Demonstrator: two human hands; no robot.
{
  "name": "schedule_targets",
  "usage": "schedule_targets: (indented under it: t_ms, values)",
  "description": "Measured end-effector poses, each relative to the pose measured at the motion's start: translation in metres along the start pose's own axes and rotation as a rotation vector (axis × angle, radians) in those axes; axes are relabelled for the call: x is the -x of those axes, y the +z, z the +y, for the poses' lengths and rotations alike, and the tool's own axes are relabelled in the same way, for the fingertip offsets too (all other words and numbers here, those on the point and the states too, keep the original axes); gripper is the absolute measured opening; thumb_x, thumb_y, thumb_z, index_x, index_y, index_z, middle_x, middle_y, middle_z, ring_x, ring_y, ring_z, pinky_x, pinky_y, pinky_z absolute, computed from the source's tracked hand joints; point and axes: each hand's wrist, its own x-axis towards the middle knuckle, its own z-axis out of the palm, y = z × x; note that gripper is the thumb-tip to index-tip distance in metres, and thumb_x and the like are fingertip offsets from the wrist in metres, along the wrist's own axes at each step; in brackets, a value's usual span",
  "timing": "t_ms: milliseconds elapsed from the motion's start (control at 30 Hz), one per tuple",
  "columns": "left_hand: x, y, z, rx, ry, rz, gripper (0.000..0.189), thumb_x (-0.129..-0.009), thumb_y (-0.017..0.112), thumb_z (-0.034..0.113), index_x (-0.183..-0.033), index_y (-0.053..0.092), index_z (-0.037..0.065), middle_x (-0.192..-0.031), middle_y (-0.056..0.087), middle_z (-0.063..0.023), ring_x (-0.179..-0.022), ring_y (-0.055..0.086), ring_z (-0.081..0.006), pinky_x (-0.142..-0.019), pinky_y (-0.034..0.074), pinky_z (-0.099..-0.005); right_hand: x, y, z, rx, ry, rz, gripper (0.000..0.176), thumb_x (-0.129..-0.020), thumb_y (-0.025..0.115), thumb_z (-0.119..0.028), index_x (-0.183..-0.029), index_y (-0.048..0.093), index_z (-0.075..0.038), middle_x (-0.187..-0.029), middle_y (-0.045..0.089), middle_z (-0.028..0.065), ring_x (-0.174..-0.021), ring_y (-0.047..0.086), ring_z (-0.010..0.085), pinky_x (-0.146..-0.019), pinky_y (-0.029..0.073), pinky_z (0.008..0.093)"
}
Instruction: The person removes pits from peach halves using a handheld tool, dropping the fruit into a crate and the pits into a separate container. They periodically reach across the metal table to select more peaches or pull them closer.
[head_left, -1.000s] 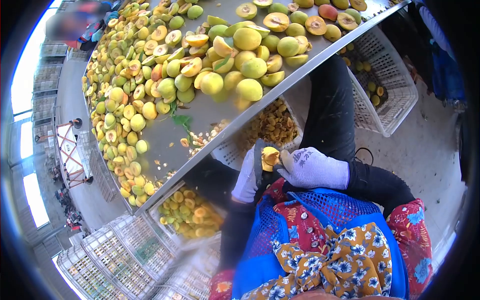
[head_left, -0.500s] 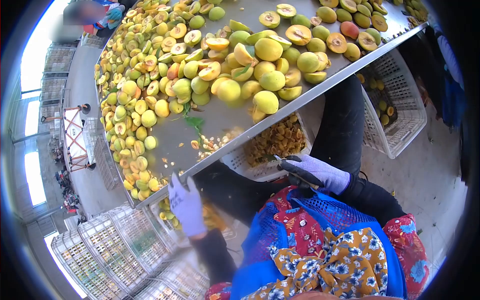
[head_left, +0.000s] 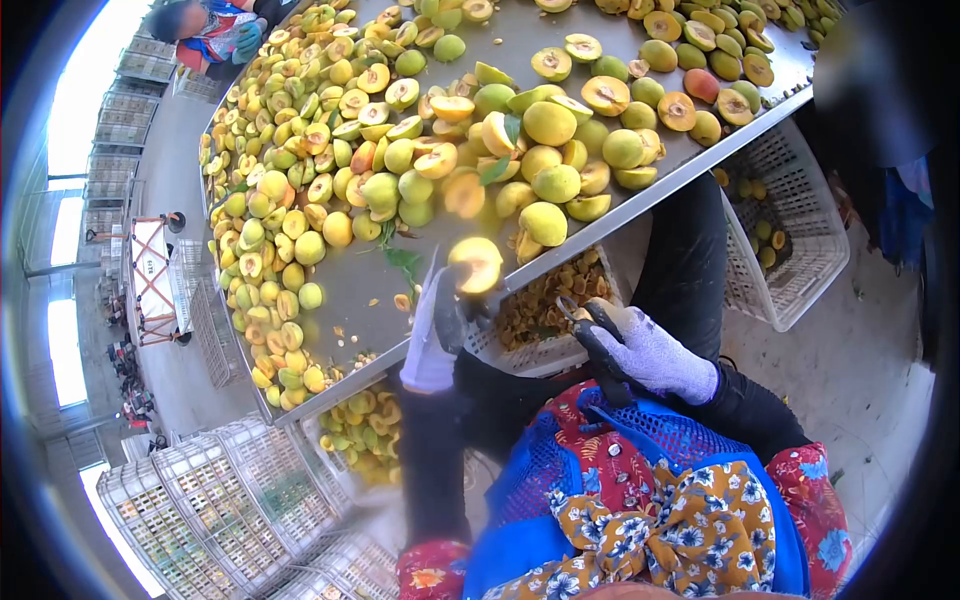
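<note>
My left hand (head_left: 432,335), in a pale glove with a dark palm, is over the near edge of the metal table (head_left: 590,228). A halved yellow fruit (head_left: 477,264), cut face up, is at its fingers, which are blurred and partly hidden. My right hand (head_left: 650,350), gloved alike, is closed around a small metal-tipped tool (head_left: 568,306) above my lap. Whole and halved yellow-green fruits (head_left: 380,190) are heaped on the table. Another halved fruit (head_left: 464,192), smeared by motion, is just beyond my left hand.
Under the table edge is a crate (head_left: 515,360) of cut fruit pieces. Another crate (head_left: 805,250) stands at the right, and stacked crates (head_left: 230,500) at the lower left. A person (head_left: 215,35) is at the far upper left. Leaves and pits lie on the table.
My left hand has moved right and towards the table, and a halved fruit now shows at its fingers. My right hand has shifted slightly right. The view has turned a little.
</note>
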Motion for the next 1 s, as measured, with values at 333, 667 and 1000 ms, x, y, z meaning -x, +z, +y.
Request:
schedule_targets:
  t_ms: [333, 667, 1000]
  values:
    - [0.058, 0.041, -0.048, 0.204, -0.047, 0.088, 0.052, -0.101, 0.039, 0.050, -0.127, 0.051, 0.007, -0.108, 0.062, -0.0110, -0.098, 0.064, -0.0208, -0.080, 0.056, -0.0299, -0.001, 0.033, -0.016, 0.467, -0.206, 0.023, 0.044, -0.096, 0.055, -0.026, -0.112, 0.045, 0.014, -0.062, 0.058, 0.0193, -0.056, 0.061, 0.0369, -0.047, 0.044, 0.0472]
    - [0.055, 0.061, -0.087, -0.192, 0.395, 0.367, 0.037, -0.106, 0.039, 0.031, -0.115, 0.055, -0.001, -0.103, 0.060, -0.0102, -0.091, 0.059, -0.0160, -0.081, 0.050, -0.0283, 0.005, 0.040, -0.001, 0.504, -0.352, -0.111, 0.033, -0.098, 0.048, -0.020, -0.113, 0.048, 0.009, -0.083, 0.055, 0.0277, -0.074, 0.061, 0.0387, -0.059, 0.048, 0.0478]
    - [0.050, 0.068, -0.094, -0.321, 0.362, 0.380, 0.031, -0.105, 0.037, 0.023, -0.112, 0.056, -0.001, -0.099, 0.061, -0.0117, -0.088, 0.059, -0.0191, -0.081, 0.049, -0.0324, 0.007, 0.030, -0.015, 0.442, 0.120, -0.192, 0.023, -0.098, 0.046, -0.014, -0.109, 0.050, 0.005, -0.093, 0.053, 0.0287, -0.081, 0.061, 0.0376, -0.063, 0.050, 0.0438]
